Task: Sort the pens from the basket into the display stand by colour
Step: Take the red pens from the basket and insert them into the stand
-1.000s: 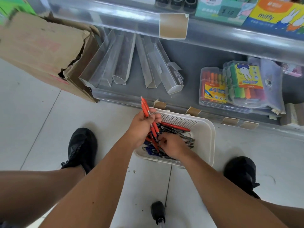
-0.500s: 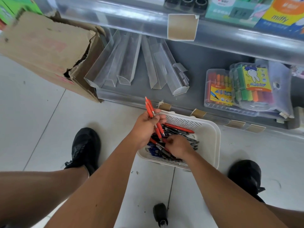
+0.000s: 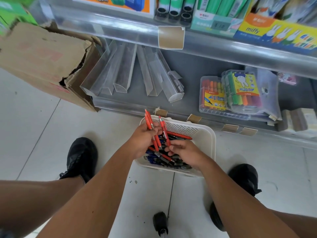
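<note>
Right now my left hand (image 3: pixel 143 140) grips a bunch of red pens (image 3: pixel 151 127) over the white basket (image 3: pixel 208 143), while my right hand (image 3: pixel 184 152) pinches another red pen (image 3: pixel 163 130) above the mixed pens (image 3: pixel 161 160) inside, below the shelf (image 3: pixel 197 78).

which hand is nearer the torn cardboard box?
Left. The left hand holds red pens over the basket's left edge, on the side toward the cardboard box. The right hand is over the basket's middle, farther from the box.
</note>
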A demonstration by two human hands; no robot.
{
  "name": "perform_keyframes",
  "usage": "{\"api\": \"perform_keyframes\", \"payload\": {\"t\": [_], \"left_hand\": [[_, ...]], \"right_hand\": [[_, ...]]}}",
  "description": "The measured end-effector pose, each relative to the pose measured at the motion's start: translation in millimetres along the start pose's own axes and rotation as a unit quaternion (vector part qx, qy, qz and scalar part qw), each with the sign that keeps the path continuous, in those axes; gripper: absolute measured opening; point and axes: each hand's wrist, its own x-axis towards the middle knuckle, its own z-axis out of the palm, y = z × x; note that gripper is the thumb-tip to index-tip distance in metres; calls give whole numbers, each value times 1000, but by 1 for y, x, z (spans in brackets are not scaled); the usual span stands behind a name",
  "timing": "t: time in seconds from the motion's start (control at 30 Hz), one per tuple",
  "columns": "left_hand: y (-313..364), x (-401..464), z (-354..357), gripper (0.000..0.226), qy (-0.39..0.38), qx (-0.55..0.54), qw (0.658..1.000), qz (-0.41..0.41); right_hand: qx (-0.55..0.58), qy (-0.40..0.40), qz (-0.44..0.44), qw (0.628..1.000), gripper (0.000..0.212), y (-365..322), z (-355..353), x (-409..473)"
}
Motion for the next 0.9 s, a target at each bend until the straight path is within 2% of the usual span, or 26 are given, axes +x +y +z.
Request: {"api": "perform_keyframes", "payload": {"t": [0.17, 0.37, 0.47, 0.53, 0.6, 0.67, 0.73, 0.9], "left_hand": [[2, -7, 1, 24, -50, -34, 998, 16], [3, -6, -2, 29, -51, -79, 996, 9], [3, -5, -4, 25, -43, -74, 996, 4], [3, -3, -3, 24, -37, -76, 996, 7], [4, -2, -2, 23, -35, -63, 997, 13], [5, -1, -1, 24, -35, -48, 998, 17], [5, 0, -1, 25, -31, -46, 998, 17], [6, 2, -3, 24, -22, -52, 998, 18]], "right_hand": [[-46, -14, -30, 998, 24, -14, 5, -5], [-115, -24, -74, 990, 23, -34, 9, -6], [-74, -37, -61, 995, 25, -37, 11, -5], [-53, -20, -41, 998, 29, -35, 9, -2], [-109, 39, -37, 993, 28, -27, 8, 7], [-221, 77, -40, 971, 24, -13, 10, 15], [-306, 62, -35, 949, 21, 1, 17, 21], [-418, 9, 9, 908, 19, 16, 34, 26]]}}
